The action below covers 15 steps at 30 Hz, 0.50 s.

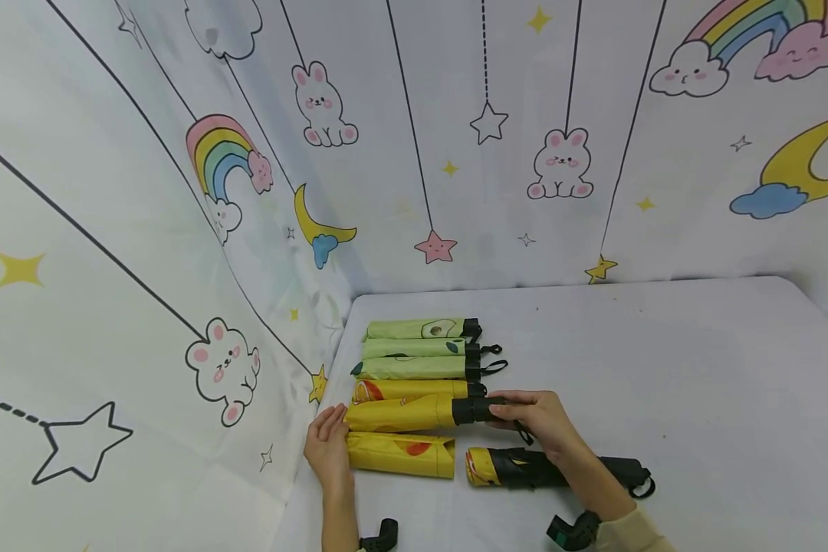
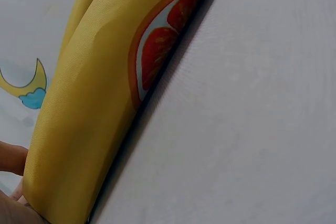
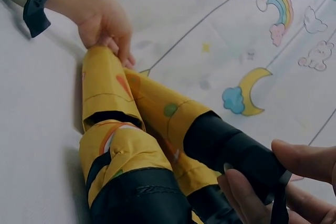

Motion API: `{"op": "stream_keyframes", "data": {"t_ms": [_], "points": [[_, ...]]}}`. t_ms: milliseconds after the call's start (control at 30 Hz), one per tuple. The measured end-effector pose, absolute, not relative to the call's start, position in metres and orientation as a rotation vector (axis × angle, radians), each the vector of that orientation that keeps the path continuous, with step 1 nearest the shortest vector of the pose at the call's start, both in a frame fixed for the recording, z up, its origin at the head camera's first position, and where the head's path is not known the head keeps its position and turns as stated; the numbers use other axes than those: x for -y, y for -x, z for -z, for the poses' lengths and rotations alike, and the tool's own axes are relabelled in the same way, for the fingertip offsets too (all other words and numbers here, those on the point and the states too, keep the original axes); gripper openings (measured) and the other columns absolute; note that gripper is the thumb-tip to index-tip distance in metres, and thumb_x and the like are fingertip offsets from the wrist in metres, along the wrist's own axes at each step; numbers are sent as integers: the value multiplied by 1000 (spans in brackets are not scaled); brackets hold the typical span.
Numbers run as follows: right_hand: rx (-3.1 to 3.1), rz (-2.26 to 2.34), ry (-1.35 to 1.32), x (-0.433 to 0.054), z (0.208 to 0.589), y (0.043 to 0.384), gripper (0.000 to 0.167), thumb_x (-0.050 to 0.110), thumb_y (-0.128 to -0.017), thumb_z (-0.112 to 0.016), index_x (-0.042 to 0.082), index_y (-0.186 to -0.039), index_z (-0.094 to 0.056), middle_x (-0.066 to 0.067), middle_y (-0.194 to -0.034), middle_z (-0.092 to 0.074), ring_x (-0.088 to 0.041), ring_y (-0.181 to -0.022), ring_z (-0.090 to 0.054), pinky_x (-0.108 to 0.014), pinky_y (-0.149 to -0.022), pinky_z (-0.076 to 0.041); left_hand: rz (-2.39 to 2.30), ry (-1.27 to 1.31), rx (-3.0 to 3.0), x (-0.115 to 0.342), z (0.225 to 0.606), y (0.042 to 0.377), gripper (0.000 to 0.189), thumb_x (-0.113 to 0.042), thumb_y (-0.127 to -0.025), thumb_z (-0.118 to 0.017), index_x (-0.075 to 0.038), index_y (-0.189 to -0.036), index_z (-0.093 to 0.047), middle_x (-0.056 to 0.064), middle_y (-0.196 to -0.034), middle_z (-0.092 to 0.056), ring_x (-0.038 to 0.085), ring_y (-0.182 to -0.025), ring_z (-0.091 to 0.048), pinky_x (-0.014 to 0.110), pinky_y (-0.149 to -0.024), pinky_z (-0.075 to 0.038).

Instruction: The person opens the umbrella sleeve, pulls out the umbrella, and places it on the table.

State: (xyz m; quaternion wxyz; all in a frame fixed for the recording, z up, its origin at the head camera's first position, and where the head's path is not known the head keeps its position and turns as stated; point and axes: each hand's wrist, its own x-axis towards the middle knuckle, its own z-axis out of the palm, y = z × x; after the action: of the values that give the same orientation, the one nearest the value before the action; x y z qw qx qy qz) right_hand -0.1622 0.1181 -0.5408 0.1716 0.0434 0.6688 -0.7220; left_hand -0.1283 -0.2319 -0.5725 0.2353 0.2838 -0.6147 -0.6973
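Between both hands' fingers spans a yellow umbrella [image 1: 396,415], long axis running hand to hand. Right hand [image 1: 537,418] pinches its black handle [image 1: 471,410]; left hand [image 1: 330,446] meets the opposite end, grip undeterminable. Neither is nearer.

A plain, pale cream sleeve [image 1: 636,533] on each arm ends short of the bare left hand [image 1: 329,443] and bare right hand [image 1: 537,419], with a small black left wrist device [image 3: 37,12] curved like a bracket and a chunky right wrist device [image 1: 576,530] showing a dark green end face.
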Motion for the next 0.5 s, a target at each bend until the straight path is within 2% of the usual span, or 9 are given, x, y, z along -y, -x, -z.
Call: {"op": "stream_keyframes", "data": {"t_ms": [167, 500], "points": [[-1885, 2060, -134, -122, 540, 161, 49, 20, -86, -87, -2, -128, -72, -18, -122, -74, -31, -97, -78, -40, -99, -57, 1914, -769, 1700, 231, 572, 128, 42, 4, -100, -61, 5, -141, -53, 24, -139, -64, 30, -128, -64, 15, -89, -55], [-1923, 2039, -131, -126, 541, 159, 51, 23, -88, -86, -1, -130, -71, -16, -119, -75, -31, -97, -78, -53, -111, -46, 1895, -788, 1707, 233, 573, 128, 41, 8, -98, -61, 5, -139, -57, 21, -134, -68, 23, -122, -68, 15, -88, -55]]}}
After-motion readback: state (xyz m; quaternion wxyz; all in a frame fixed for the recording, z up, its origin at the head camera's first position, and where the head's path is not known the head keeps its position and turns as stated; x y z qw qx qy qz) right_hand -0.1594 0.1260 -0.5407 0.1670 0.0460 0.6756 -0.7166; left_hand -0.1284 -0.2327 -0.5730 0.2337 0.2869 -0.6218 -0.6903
